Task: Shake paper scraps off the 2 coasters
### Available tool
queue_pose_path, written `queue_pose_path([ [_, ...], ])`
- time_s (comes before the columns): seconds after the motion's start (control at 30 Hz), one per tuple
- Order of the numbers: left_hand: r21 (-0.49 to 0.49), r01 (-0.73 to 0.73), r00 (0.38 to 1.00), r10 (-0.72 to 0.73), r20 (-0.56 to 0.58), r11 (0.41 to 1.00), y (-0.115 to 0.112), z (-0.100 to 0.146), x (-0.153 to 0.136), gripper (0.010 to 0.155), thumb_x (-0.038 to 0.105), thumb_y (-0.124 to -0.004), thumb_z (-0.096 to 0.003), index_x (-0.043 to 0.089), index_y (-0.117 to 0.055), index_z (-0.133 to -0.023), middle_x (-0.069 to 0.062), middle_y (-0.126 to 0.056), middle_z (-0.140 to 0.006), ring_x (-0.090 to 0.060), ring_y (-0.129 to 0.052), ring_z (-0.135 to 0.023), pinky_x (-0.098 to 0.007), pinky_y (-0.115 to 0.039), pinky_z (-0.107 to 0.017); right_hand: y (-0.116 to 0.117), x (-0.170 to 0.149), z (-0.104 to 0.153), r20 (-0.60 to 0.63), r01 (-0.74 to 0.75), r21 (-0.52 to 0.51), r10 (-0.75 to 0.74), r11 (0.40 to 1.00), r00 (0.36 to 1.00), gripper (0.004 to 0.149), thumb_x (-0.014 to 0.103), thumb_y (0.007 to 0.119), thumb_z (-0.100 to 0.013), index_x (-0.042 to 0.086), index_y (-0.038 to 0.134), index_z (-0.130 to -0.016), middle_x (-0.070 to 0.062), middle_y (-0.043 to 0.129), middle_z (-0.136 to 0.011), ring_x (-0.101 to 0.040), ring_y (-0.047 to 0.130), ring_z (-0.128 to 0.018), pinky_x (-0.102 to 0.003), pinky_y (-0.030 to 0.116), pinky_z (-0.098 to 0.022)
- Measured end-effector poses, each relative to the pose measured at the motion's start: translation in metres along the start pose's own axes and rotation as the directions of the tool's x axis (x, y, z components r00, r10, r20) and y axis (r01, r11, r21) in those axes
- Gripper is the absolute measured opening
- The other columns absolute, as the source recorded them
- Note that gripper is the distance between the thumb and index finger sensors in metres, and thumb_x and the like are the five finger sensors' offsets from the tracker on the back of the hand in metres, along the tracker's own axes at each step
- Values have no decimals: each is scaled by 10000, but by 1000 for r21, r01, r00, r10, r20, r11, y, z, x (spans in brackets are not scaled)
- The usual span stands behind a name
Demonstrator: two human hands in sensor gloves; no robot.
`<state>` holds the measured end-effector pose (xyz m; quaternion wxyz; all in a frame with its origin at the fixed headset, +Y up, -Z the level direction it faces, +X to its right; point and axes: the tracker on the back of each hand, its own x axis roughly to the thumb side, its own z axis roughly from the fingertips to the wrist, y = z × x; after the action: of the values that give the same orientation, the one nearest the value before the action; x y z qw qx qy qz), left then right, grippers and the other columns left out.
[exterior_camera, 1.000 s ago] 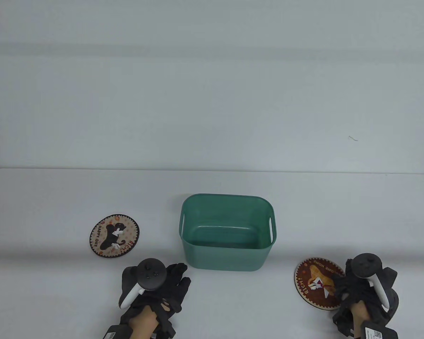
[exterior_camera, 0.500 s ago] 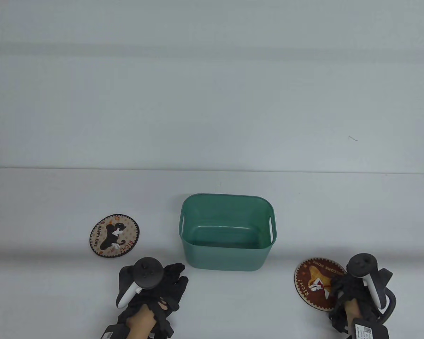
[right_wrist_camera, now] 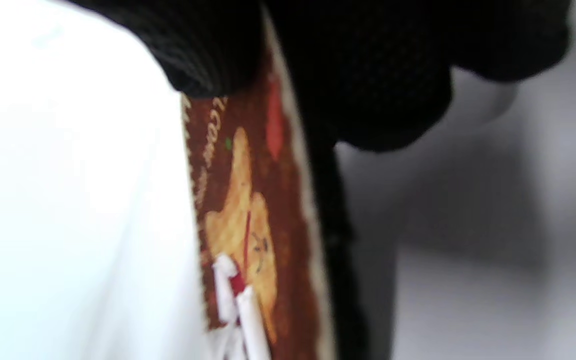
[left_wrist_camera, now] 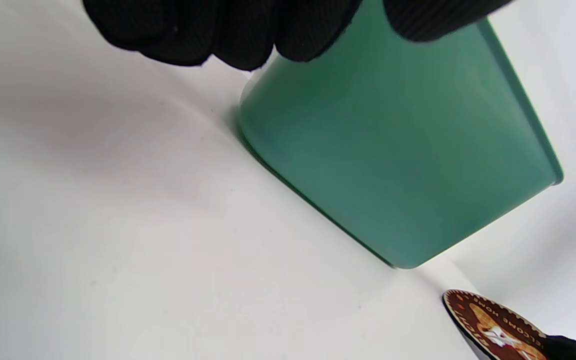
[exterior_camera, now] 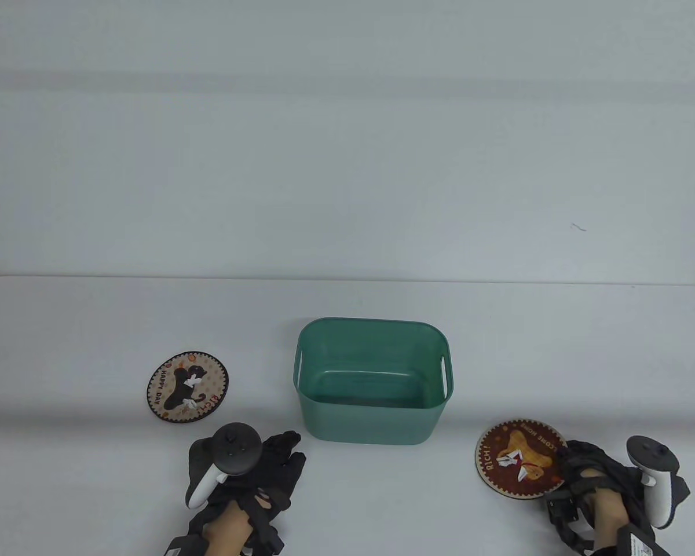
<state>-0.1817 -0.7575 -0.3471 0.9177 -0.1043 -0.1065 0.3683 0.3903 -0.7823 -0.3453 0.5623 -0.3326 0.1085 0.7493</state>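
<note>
A beige coaster (exterior_camera: 187, 386) with a black cat lies flat on the table at the left, white paper scraps (exterior_camera: 192, 381) on it. A brown coaster (exterior_camera: 518, 458) at the lower right carries white scraps (exterior_camera: 511, 461) too. My right hand (exterior_camera: 569, 463) pinches the brown coaster by its right edge; the right wrist view shows gloved fingers (right_wrist_camera: 368, 75) clamped over the coaster (right_wrist_camera: 253, 210), with scraps (right_wrist_camera: 238, 310) still on it. My left hand (exterior_camera: 278, 463) rests open on the table between the beige coaster and the bin, holding nothing.
A green plastic bin (exterior_camera: 373, 379) with side handle slots stands in the middle between the two coasters, nothing in it. In the left wrist view its wall (left_wrist_camera: 398, 150) fills the frame, with the brown coaster (left_wrist_camera: 498, 330) beyond. The table's far edge (exterior_camera: 347, 279) meets a pale wall.
My right hand has rolled outward, its tracker swinging to the right, and now pinches the brown coaster's edge. The coaster has shifted slightly left. My left hand drifted a little left and towards me.
</note>
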Motion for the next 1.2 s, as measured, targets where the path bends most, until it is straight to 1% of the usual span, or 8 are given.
queue_pose_path([
  [0.23,9,-37,999,36,36,999,0,2,5,616,490,-637,-488,133,-576,-986,-184,-618,-988,-492,-665,-861,-533,-664,-600,-1,33,23,191,251,71,-260,965,947,416,294,726,-451,208,610,-841,-87,869,-648,-138,908,-317,-365,785,-300],
  [0.4,4,-64,996,63,68,998,-1,3,13,614,491,-637,-489,134,-580,-985,-185,-622,-986,-491,-670,-858,-531,-667,-599,22,54,51,322,295,117,-317,948,892,422,307,719,-455,200,592,-843,-63,869,-676,-140,923,-345,-362,792,-321],
  [0.53,-6,-61,994,62,86,998,-4,4,18,614,491,-636,-489,133,-579,-985,-182,-623,-986,-490,-670,-859,-531,-667,-598,45,67,75,370,343,210,-399,916,839,425,309,717,-457,193,584,-843,-62,866,-679,-140,923,-350,-361,791,-325],
  [0.77,-5,-146,980,145,140,989,-6,6,27,609,495,-637,-492,135,-587,-981,-178,-640,-976,-478,-693,-848,-521,-683,-588,95,75,100,366,261,386,-407,885,837,425,296,722,-453,190,587,-843,-67,865,-685,-154,925,-363,-372,786,-332],
  [0.83,50,-196,964,183,193,979,-5,9,34,594,496,-649,-491,138,-625,-964,-174,-693,-946,-462,-750,-811,-506,-718,-560,114,75,105,359,193,434,-366,880,859,424,279,712,-450,195,583,-845,-69,859,-695,-166,925,-379,-380,782,-344],
  [0.97,140,-251,944,210,256,958,-1,15,47,586,501,-681,-487,142,-650,-949,-162,-773,-877,-416,-858,-698,-457,-780,-480,141,74,111,377,81,457,-275,886,884,419,261,707,-444,200,588,-841,-73,856,-702,-185,928,-400,-392,777,-356],
  [1.03,173,-287,939,241,247,942,-1,16,50,610,505,-706,-483,135,-624,-961,-164,-784,-858,-407,-874,-665,-445,-788,-457,151,73,114,382,45,478,-254,877,889,418,259,705,-444,203,587,-841,-70,855,-706,-186,929,-406,-393,777,-360],
  [1.2,161,-368,922,338,187,916,-7,14,47,674,501,-764,-474,109,-558,-982,-157,-795,-821,-378,-897,-599,-417,-797,-414,168,72,118,370,12,535,-246,845,896,417,259,704,-443,209,586,-840,-68,849,-710,-191,923,-417,-397,769,-372],
])
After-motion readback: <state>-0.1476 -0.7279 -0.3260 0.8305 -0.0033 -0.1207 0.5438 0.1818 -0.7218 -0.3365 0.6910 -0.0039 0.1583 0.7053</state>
